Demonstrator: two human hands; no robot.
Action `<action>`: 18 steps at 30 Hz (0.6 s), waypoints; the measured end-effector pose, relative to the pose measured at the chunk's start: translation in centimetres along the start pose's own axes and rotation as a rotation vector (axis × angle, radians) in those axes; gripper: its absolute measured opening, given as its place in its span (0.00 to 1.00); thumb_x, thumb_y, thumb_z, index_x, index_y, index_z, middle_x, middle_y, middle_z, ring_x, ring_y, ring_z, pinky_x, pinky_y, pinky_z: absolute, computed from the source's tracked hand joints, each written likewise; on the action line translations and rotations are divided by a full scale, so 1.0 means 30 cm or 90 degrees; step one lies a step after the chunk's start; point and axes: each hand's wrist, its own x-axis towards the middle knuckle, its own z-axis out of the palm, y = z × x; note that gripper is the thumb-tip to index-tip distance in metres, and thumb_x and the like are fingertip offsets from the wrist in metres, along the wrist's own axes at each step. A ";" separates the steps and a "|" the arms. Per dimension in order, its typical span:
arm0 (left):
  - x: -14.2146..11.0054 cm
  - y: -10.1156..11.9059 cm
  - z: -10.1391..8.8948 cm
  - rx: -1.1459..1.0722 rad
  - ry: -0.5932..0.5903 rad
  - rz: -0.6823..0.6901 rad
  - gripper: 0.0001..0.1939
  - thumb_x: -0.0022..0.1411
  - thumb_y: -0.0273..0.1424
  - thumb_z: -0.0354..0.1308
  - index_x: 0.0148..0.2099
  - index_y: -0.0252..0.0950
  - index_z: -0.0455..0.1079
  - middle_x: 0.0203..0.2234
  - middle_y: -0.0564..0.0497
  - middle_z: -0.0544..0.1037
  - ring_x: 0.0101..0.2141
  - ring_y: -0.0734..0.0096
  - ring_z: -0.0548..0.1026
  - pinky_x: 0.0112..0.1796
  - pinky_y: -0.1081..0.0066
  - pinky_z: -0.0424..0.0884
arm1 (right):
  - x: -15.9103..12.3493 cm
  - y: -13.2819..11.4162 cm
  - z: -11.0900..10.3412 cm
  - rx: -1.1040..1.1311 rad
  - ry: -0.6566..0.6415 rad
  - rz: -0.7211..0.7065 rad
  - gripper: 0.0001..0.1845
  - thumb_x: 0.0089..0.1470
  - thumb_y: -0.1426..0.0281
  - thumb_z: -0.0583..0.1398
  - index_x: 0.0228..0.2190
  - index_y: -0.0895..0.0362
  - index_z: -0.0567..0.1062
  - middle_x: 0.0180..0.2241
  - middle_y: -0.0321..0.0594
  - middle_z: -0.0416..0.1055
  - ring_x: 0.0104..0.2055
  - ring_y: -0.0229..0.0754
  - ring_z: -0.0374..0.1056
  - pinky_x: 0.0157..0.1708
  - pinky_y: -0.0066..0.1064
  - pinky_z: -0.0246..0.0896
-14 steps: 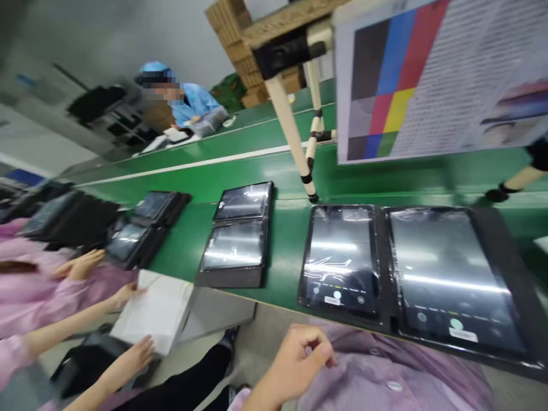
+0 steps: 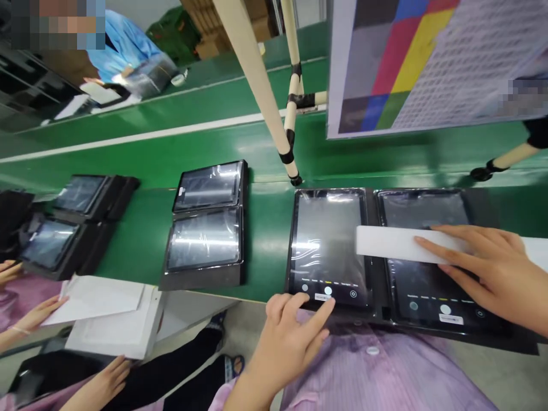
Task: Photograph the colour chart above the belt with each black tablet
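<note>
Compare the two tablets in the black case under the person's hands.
The left tablet looks pale with glare; the right tablet looks darker. A white strip crosses the right tablet, not the left tablet. The left hand reaches the left tablet's lower edge; the right hand lies on the strip over the right tablet. Both show a bottom row of icons and share one black case.

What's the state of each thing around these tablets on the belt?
Left hand: open, fingertips at the left tablet's lower edge.
Right hand: open, resting flat on the white strip.
White strip: lying across the right tablet.
Left tablet: screen on, controls showing, in a black case.
Right tablet: screen on, partly covered.
Middle tablets: side by side, screens hidden by glare.
</note>
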 end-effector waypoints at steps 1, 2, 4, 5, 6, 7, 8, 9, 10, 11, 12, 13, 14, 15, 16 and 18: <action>-0.002 -0.005 0.004 0.005 -0.002 -0.010 0.14 0.69 0.36 0.55 0.54 0.47 0.75 0.44 0.46 0.65 0.44 0.61 0.63 0.47 0.61 0.63 | 0.006 0.002 0.005 0.003 -0.012 -0.005 0.36 0.67 0.70 0.47 0.71 0.45 0.42 0.48 0.52 0.68 0.43 0.57 0.67 0.40 0.47 0.60; -0.002 -0.010 0.007 0.005 -0.004 -0.014 0.14 0.69 0.37 0.54 0.53 0.47 0.76 0.44 0.46 0.64 0.44 0.61 0.62 0.48 0.61 0.62 | 0.006 0.006 0.008 0.012 -0.023 -0.005 0.36 0.67 0.71 0.47 0.71 0.45 0.42 0.48 0.52 0.68 0.44 0.58 0.66 0.40 0.47 0.60; 0.004 -0.023 0.007 -0.008 0.001 -0.009 0.14 0.70 0.37 0.53 0.53 0.47 0.76 0.43 0.47 0.62 0.44 0.61 0.61 0.49 0.62 0.60 | -0.004 0.014 0.008 0.031 -0.037 0.008 0.36 0.66 0.71 0.48 0.71 0.43 0.44 0.49 0.54 0.66 0.45 0.60 0.66 0.39 0.48 0.60; 0.009 -0.031 0.006 -0.015 0.004 -0.004 0.14 0.71 0.37 0.52 0.52 0.46 0.76 0.43 0.47 0.61 0.44 0.61 0.60 0.49 0.62 0.59 | -0.009 0.018 0.007 0.039 -0.041 0.016 0.37 0.66 0.71 0.49 0.71 0.42 0.44 0.50 0.55 0.65 0.45 0.62 0.66 0.38 0.49 0.60; 0.015 -0.039 0.005 -0.022 0.005 0.001 0.14 0.71 0.37 0.52 0.52 0.45 0.77 0.43 0.47 0.61 0.44 0.61 0.60 0.49 0.62 0.59 | -0.012 0.021 0.006 0.047 -0.043 0.024 0.37 0.65 0.71 0.50 0.70 0.40 0.45 0.49 0.55 0.65 0.45 0.63 0.66 0.38 0.49 0.60; 0.022 -0.046 0.003 -0.030 0.005 0.006 0.14 0.71 0.37 0.52 0.51 0.45 0.77 0.43 0.47 0.61 0.44 0.61 0.59 0.49 0.62 0.59 | -0.014 0.023 0.006 0.056 -0.045 0.031 0.37 0.65 0.71 0.50 0.70 0.39 0.45 0.49 0.55 0.64 0.46 0.63 0.66 0.38 0.50 0.60; 0.028 -0.053 0.003 -0.040 0.006 0.016 0.14 0.72 0.37 0.51 0.51 0.44 0.77 0.43 0.47 0.60 0.44 0.61 0.59 0.50 0.62 0.59 | -0.012 0.024 0.007 0.065 -0.045 0.035 0.38 0.65 0.71 0.50 0.70 0.38 0.45 0.48 0.55 0.64 0.46 0.63 0.66 0.38 0.50 0.60; 0.035 -0.059 0.003 -0.053 0.009 0.031 0.15 0.72 0.37 0.51 0.51 0.44 0.77 0.42 0.47 0.60 0.44 0.62 0.59 0.50 0.62 0.59 | -0.008 0.025 0.008 0.073 -0.046 0.035 0.38 0.65 0.71 0.50 0.70 0.38 0.45 0.46 0.54 0.64 0.45 0.62 0.66 0.38 0.49 0.60; 0.042 -0.064 0.005 -0.063 0.009 0.048 0.15 0.72 0.37 0.50 0.51 0.44 0.77 0.42 0.48 0.60 0.43 0.62 0.59 0.50 0.62 0.59 | -0.003 0.025 0.009 0.079 -0.048 0.034 0.38 0.65 0.71 0.50 0.70 0.38 0.45 0.45 0.52 0.64 0.45 0.61 0.67 0.38 0.49 0.60; 0.048 -0.068 0.007 -0.069 0.006 0.062 0.15 0.72 0.37 0.50 0.51 0.44 0.77 0.41 0.48 0.60 0.42 0.63 0.59 0.50 0.62 0.60 | 0.003 0.025 0.010 0.082 -0.049 0.033 0.38 0.65 0.71 0.50 0.70 0.39 0.45 0.44 0.51 0.65 0.44 0.60 0.67 0.37 0.48 0.60; 0.053 -0.072 0.010 -0.069 -0.001 0.071 0.16 0.72 0.38 0.50 0.51 0.44 0.78 0.41 0.48 0.61 0.42 0.63 0.59 0.50 0.62 0.60 | 0.009 0.025 0.011 0.084 -0.050 0.032 0.37 0.65 0.71 0.50 0.70 0.39 0.45 0.43 0.50 0.65 0.44 0.58 0.67 0.37 0.47 0.60; 0.055 -0.076 0.012 -0.064 -0.007 0.076 0.16 0.73 0.38 0.50 0.51 0.44 0.78 0.40 0.48 0.61 0.41 0.64 0.60 0.50 0.63 0.60 | 0.013 0.024 0.011 0.084 -0.051 0.032 0.37 0.65 0.71 0.50 0.70 0.39 0.46 0.41 0.49 0.65 0.43 0.57 0.68 0.37 0.46 0.60; 0.055 -0.082 0.013 -0.058 -0.010 0.076 0.17 0.73 0.39 0.49 0.51 0.44 0.78 0.39 0.49 0.62 0.40 0.65 0.60 0.49 0.63 0.60 | 0.014 0.023 0.012 0.088 -0.052 0.035 0.36 0.66 0.71 0.50 0.70 0.39 0.46 0.40 0.48 0.66 0.44 0.56 0.68 0.37 0.45 0.60; 0.052 -0.089 0.012 -0.054 -0.003 0.073 0.18 0.74 0.40 0.47 0.51 0.45 0.77 0.38 0.49 0.62 0.39 0.65 0.60 0.49 0.63 0.60 | 0.012 0.022 0.012 0.094 -0.052 0.045 0.36 0.66 0.70 0.50 0.70 0.37 0.47 0.40 0.47 0.66 0.44 0.56 0.68 0.37 0.45 0.61; 0.045 -0.098 0.009 -0.054 0.017 0.071 0.19 0.74 0.40 0.45 0.51 0.44 0.77 0.37 0.50 0.61 0.39 0.66 0.61 0.48 0.63 0.61 | 0.007 0.022 0.013 0.104 -0.052 0.060 0.35 0.66 0.69 0.50 0.69 0.36 0.47 0.40 0.47 0.66 0.45 0.55 0.69 0.38 0.46 0.62; 0.023 -0.121 -0.003 -0.055 0.100 0.065 0.21 0.74 0.41 0.41 0.53 0.44 0.75 0.36 0.50 0.59 0.38 0.65 0.61 0.46 0.61 0.64 | -0.012 0.023 0.019 0.132 -0.054 0.095 0.35 0.66 0.68 0.51 0.68 0.33 0.49 0.40 0.46 0.68 0.47 0.55 0.69 0.41 0.48 0.63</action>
